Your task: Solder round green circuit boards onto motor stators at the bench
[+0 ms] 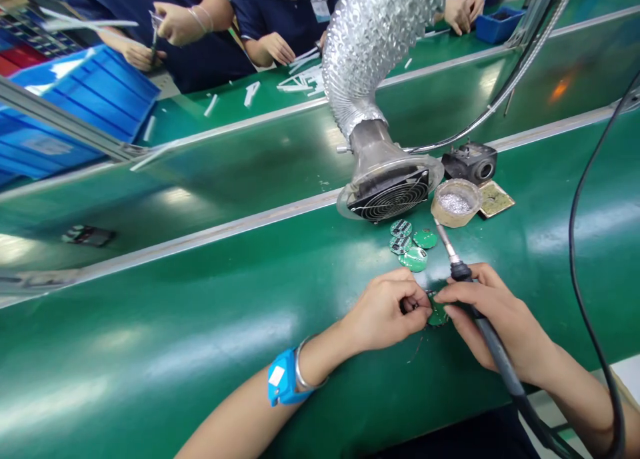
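Note:
My right hand (500,312) is wrapped around the handle of a soldering iron (493,346), whose metal tip points up and away toward a round pot. Under my fingertips lies a round green circuit board (438,312), partly covered by both hands. My left hand (387,309) is closed in a pinch at the board's left edge; what sits between thumb and finger is too small to make out. A thin wire (416,350) trails on the mat below it. Just beyond my hands, several round circuit boards (413,259) lie in a loose cluster.
A fume extractor (393,192) on a silver duct hangs above the bench. Near it stand the pot of shiny metal (456,202), a square sponge tray (496,199) and a dark iron stand (470,162). A black cable (575,246) loops at right. Co-workers' hands (277,48) work across the line.

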Demonstrator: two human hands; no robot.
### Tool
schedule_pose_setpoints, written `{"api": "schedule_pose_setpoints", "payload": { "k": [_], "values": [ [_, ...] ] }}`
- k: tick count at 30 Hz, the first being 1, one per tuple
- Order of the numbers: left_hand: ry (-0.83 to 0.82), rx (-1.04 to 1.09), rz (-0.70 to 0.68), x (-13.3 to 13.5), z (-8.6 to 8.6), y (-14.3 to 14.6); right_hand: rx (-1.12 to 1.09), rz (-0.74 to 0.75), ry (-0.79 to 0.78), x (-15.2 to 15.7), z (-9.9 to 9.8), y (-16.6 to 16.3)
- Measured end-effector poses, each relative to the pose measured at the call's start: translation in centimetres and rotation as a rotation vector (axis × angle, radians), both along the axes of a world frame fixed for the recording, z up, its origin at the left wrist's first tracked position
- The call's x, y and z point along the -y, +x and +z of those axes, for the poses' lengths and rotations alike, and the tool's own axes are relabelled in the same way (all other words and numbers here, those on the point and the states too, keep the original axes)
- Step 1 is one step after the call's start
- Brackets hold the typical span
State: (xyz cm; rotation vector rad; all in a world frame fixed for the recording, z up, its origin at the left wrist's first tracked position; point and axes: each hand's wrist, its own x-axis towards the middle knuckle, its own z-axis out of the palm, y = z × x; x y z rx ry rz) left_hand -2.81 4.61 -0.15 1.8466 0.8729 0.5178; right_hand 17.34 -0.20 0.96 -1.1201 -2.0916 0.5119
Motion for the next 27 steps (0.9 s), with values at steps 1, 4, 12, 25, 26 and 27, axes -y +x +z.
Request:
{"api": "schedule_pose_setpoints", "payload": {
  "k": [1,4,12,25,26,27],
  "values": [
    [0.010,-0.017,-0.007,0.1,0.1,0.0,-0.013,-0.040,0.015,0.3,0.2,0.3],
    [0.047,-0.059,-0.027,0.1,0.5,0.0,-0.036,-0.139,0.002,1.9,0.8,1.3],
    [0.148,-0.126,-0.050,0.2,1.1,-0.1,0.044,-0.075,0.044,3.2,-0.4,0.5],
    [0.152,-0.148,-0.059,-0.1,1.5,-0.2,0.025,-0.190,0.153,2.6,-2.1,-1.2],
    [0.150,-0.158,-0.072,-0.2,1.6,-0.2,0.028,-0.181,0.161,2.6,-2.1,-1.2],
    [0.145,-0.165,-0.079,-0.2,1.6,-0.2,0.029,-0.174,0.169,2.6,-2.2,-1.2]
  ]
}}
